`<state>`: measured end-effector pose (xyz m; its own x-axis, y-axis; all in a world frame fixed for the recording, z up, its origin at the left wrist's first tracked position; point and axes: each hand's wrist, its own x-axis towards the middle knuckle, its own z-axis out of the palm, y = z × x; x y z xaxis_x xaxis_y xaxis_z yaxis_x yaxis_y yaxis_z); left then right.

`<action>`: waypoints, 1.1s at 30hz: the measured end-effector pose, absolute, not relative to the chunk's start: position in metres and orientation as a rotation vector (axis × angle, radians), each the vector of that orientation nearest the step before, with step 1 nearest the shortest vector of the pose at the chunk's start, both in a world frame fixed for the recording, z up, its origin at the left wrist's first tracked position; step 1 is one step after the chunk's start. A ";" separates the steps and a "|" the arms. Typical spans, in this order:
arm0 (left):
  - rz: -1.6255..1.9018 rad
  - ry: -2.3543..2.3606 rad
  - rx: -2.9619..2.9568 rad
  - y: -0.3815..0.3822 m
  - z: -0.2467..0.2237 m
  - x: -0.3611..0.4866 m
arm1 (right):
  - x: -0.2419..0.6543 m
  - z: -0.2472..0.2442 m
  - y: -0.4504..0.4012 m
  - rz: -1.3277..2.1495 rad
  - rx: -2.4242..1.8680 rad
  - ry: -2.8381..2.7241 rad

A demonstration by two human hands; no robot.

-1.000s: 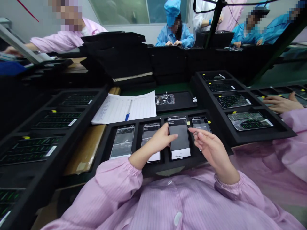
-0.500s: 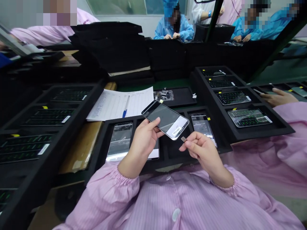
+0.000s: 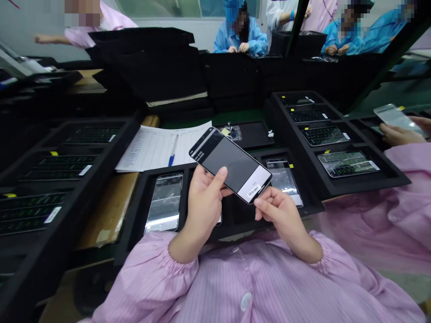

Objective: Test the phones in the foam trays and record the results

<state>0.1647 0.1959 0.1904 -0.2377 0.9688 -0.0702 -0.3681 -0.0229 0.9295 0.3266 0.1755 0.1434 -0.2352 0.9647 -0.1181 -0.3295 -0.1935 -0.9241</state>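
Observation:
My left hand point(image 3: 206, 197) is closed around the long side of a smartphone point(image 3: 230, 163), thumb over its edge. The phone is tilted, its lit screen facing up, with a barcode label near its lower end. At that lower corner, my right hand point(image 3: 278, 207) pinches thumb and forefinger against the edge. The small SIM card tray seen in these fingers earlier is now hidden between the fingertips and the phone. Below lies a black foam tray point(image 3: 240, 220) with a phone point(image 3: 164, 202) in its left slot, another mostly covered by my left hand, and a phone point(image 3: 286, 181) at right.
A printed sheet point(image 3: 144, 146) with a blue pen point(image 3: 172, 152) lies behind on the left. Farther back is a small black tray point(image 3: 256, 134) with a plastic bag. Foam trays of phones flank both sides. At right, a co-worker's hand point(image 3: 399, 133) holds a phone.
My right hand has brought the SIM card tray to the phone's lower edge. The phone has turned more toward the camera. The co-worker at right has lifted a phone.

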 end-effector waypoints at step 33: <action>0.588 1.466 2.114 0.308 0.141 0.265 | 0.382 0.112 0.197 1.215 -0.810 -0.780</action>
